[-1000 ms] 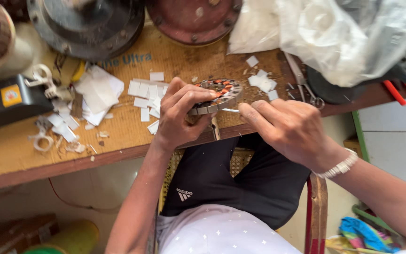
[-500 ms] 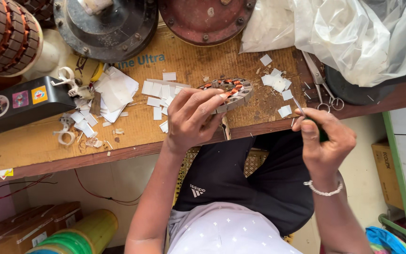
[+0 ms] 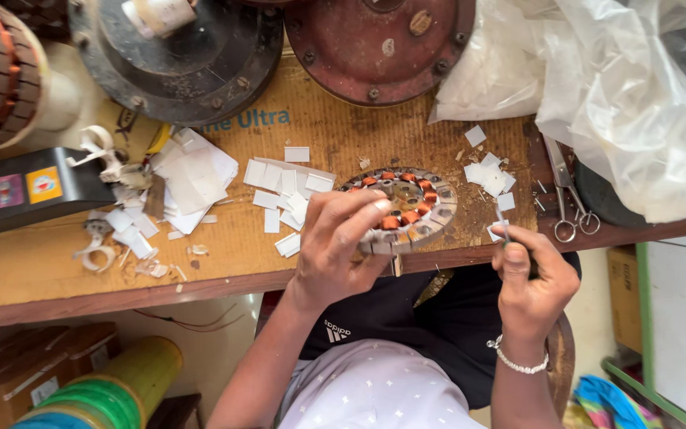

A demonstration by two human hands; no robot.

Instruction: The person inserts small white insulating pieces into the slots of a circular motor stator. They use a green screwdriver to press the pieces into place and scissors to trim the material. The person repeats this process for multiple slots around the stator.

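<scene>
From the head camera, the round stator (image 3: 408, 208) lies flat near the front edge of the wooden surface (image 3: 57, 274), a ring of grey metal teeth with several slots wound in orange-red copper coil and a hub in the middle. The left hand (image 3: 341, 242) rests its grip closed over the ring's near-left side, fingers pressing on the teeth and thumb at the rim. The right hand (image 3: 532, 282) hangs just off the surface's front edge to the right of the stator, its grip pinched shut on a thin metal tool (image 3: 503, 230) whose tip points up toward the edge. Small white paper slips (image 3: 279, 187) lie scattered left of the stator, more (image 3: 487, 176) to its right, and scissors (image 3: 567, 199) beyond those. A dark motor housing (image 3: 192, 56) and a rust-red cover (image 3: 379, 44) crowd the far side, a plastic bag (image 3: 621, 87) the right; bare wood shows at the left front.
</scene>
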